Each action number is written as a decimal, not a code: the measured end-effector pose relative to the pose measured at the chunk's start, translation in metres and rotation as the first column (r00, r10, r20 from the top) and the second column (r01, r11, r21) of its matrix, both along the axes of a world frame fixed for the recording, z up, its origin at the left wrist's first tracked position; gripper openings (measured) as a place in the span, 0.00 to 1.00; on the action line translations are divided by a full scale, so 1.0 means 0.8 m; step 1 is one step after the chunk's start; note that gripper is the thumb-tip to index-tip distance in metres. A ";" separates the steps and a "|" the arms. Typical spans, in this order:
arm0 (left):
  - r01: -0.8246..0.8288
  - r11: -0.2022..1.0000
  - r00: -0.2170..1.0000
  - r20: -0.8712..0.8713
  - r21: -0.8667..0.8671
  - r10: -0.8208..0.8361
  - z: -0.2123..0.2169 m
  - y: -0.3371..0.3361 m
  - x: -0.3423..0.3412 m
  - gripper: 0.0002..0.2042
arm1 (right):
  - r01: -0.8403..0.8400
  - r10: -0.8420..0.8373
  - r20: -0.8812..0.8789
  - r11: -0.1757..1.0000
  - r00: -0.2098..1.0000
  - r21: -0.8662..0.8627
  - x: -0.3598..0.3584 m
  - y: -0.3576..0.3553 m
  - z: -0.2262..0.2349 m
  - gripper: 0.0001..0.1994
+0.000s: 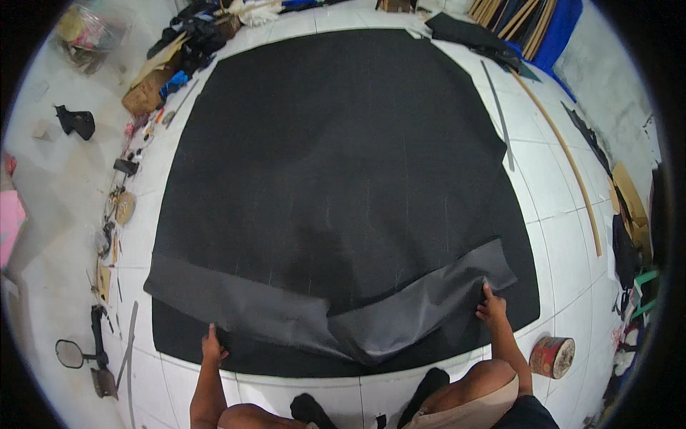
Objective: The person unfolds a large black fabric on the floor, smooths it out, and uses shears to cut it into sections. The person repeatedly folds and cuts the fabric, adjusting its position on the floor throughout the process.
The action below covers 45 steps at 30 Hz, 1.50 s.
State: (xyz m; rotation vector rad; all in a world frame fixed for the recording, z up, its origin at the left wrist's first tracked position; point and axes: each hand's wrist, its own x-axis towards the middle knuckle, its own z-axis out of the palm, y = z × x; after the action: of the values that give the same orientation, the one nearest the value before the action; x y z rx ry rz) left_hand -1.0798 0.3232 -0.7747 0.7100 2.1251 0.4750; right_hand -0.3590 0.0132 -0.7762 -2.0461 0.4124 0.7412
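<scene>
While the bare left hand and bare right hand reach in, a long, smooth dark-grey strip lies bent across the near part of a large black sheet.
At near left, one index finger extends to the strip's near edge, the others curled; at right, an index finger points onto the strip; whether either hand pinches, I cannot tell. Farther right, a long tan rod lies on white tiles.

The sheet looks like matt cloth, the strip smooth, faintly glossy.
</scene>
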 end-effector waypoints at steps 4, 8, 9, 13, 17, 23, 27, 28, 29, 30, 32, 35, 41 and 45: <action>-0.187 0.967 0.982 0.065 0.174 0.179 -0.040 0.037 -0.020 0.41 | 0.146 -0.144 -0.023 0.978 0.989 0.152 0.013 0.002 -0.013 0.35; -0.355 0.925 0.924 0.202 0.137 0.325 -0.055 0.084 -0.013 0.37 | 0.110 -0.101 -0.045 0.952 0.994 0.286 0.051 -0.003 -0.016 0.28; -0.351 0.929 0.895 0.331 0.114 0.298 -0.050 0.091 -0.032 0.33 | 0.056 -0.041 -0.052 0.939 0.998 0.339 0.051 0.001 -0.012 0.26; -0.319 0.877 0.833 0.548 0.360 0.078 -0.019 0.091 -0.001 0.25 | -0.052 -0.078 0.209 0.832 0.975 0.553 0.044 -0.008 0.051 0.19; -0.337 0.807 0.800 0.600 0.485 -0.026 -0.027 0.049 -0.037 0.25 | 0.049 -0.235 0.316 0.865 0.919 0.500 0.077 -0.109 0.021 0.24; -0.476 0.720 0.879 0.310 0.506 0.363 -0.046 -0.080 -0.050 0.24 | 0.048 -0.176 0.325 0.930 0.929 0.365 0.038 -0.200 -0.037 0.23; -0.691 0.615 0.703 0.548 0.379 0.453 -0.064 -0.151 -0.098 0.26 | 0.038 -0.161 0.422 0.958 0.892 0.285 0.023 -0.180 -0.036 0.23; -0.706 0.604 0.690 0.555 0.370 0.465 -0.051 -0.164 -0.094 0.26 | 0.005 -0.115 0.412 0.966 0.904 0.260 0.019 -0.169 -0.033 0.22; -0.707 0.605 0.689 0.547 0.366 0.475 -0.040 -0.177 -0.086 0.26 | -0.029 -0.069 0.399 0.972 0.915 0.234 0.021 -0.158 -0.025 0.22; -0.695 0.615 0.704 0.527 0.373 0.476 -0.023 -0.186 -0.075 0.26 | -0.054 -0.029 0.373 0.976 0.927 0.211 0.015 -0.153 -0.028 0.22; -0.707 0.628 0.685 0.538 0.326 0.491 -0.016 -0.209 -0.048 0.26 | -0.067 -0.115 0.450 0.927 0.886 0.369 0.039 -0.141 -0.016 0.18; -0.697 0.684 0.648 0.595 0.213 0.475 -0.029 -0.229 0.012 0.26 | 0.001 -0.134 0.724 0.984 0.677 0.180 0.147 -0.198 0.025 0.17; -0.666 0.718 0.658 0.611 0.200 0.440 -0.013 -0.250 0.029 0.27 | -0.008 -0.212 0.644 0.947 0.735 0.321 0.174 -0.273 0.086 0.18; -0.634 0.719 0.701 0.605 0.285 0.378 0.002 -0.238 0.011 0.28 | 0.093 -0.301 0.299 0.828 0.905 0.553 0.092 -0.234 0.043 0.28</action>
State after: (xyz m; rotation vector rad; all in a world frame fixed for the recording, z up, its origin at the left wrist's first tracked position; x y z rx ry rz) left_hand -1.0706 0.1330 -0.7733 0.1519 1.6634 1.3893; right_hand -0.2853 -0.1744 -0.7419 -1.5358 0.1685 0.2702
